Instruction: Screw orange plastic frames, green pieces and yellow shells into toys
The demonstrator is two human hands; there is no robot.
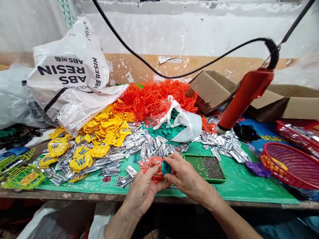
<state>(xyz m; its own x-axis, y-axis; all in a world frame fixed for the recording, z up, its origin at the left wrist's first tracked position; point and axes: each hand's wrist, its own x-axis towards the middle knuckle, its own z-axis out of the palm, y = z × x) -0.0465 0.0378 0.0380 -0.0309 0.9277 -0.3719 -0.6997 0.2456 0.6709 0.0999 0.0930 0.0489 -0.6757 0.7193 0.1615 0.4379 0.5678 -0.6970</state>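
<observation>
Both hands are meeting at the near edge of the green mat [233,184], gripping one small orange lattice frame [152,166] between them: the left hand [142,190] is pinching its lower rim with thumb and curled fingers, while the right hand [184,176] is closing on its right side, fingers bent around a teal piece that is mostly hidden. Just beside the right hand a green tray [205,167] is sitting, holding a layer of tiny dark bits (too small to identify). Silver foil pieces [150,145] are lying scattered around the frame, with yellow badges [105,129] to the left, some showing blue lettering too blurred to read. Behind, a heap of orange lattice parts [152,97] is spilling beside a white sack [71,75] printed "ABS RESIN", seen upside down. To the right, a red mesh basket [293,165] is holding something yellow, and an orange power tool [243,99] is hanging over the bench.
</observation>
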